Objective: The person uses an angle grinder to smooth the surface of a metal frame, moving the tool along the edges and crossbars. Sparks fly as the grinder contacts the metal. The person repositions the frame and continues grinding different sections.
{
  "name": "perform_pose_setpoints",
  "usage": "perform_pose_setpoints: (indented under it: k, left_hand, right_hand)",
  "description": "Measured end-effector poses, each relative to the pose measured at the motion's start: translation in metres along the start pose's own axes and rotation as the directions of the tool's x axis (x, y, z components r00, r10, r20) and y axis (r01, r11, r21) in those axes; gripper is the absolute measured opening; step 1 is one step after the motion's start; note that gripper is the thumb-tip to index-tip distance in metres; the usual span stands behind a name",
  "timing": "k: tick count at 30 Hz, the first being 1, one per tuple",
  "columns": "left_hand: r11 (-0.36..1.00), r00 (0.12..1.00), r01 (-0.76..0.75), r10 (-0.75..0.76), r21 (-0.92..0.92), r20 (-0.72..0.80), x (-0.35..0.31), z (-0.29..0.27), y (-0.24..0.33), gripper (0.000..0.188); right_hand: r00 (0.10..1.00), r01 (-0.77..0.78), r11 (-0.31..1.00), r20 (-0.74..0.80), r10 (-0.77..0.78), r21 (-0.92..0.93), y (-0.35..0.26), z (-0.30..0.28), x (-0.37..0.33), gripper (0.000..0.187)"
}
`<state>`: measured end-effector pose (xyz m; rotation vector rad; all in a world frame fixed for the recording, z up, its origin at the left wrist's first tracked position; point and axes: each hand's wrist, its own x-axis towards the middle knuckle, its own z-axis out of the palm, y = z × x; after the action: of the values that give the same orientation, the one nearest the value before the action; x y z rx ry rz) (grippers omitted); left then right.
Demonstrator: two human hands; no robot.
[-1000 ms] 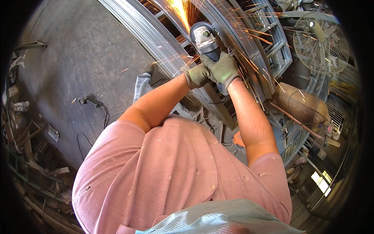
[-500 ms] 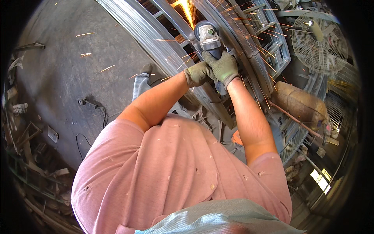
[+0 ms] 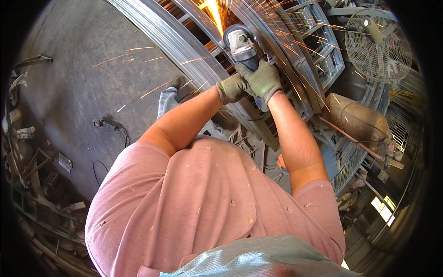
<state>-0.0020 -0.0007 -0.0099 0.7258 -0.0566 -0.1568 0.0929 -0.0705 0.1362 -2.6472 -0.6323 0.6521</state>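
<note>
The grip of the gloved right hand (image 3: 264,80) is wrapped around the body of an angle grinder (image 3: 241,43) at the upper centre of the frame. The gloved left hand (image 3: 231,88) presses in from the left, against the right glove; its fingertips are hidden, so I cannot tell what its grip closes on. The grinder's head points toward the top of the frame, and a bright orange jet of sparks (image 3: 213,16) shoots up from beside its disc, with stray streaks on both sides. Long metal profiles (image 3: 161,34) run in a slant across the upper part of the frame, lying on both sides of the grinder. At the upper right stands a round wire-caged fan (image 3: 378,45); below it, a rusty brown cylinder (image 3: 357,117) lies on its side near a reddish rod (image 3: 351,138). Dark grey floor (image 3: 83,83) fills the upper left.
</note>
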Motion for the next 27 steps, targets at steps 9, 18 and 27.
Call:
perform_pose_setpoints:
  k: [9,18,27]
  left_hand:
    - [0.996,0.997,0.073,-0.074,0.045,0.023,0.002,-0.006,-0.005,0.034]
    - [0.975,0.992,-0.106,0.091,0.193,0.087,0.003,-0.013,-0.007,0.024]
    - [0.99,0.996,-0.052,0.041,0.132,0.084,0.004,-0.013,-0.011,0.035]
  right_hand:
    - [0.999,-0.047,0.999,-0.022,0.048,0.023,-0.002,-0.001,0.001,0.072]
    - [0.995,-0.087,0.996,0.055,0.088,-0.015,0.004,0.0,0.004,0.079]
    - [0.988,-0.144,0.989,0.062,0.143,0.01,-0.002,-0.005,0.0,0.077]
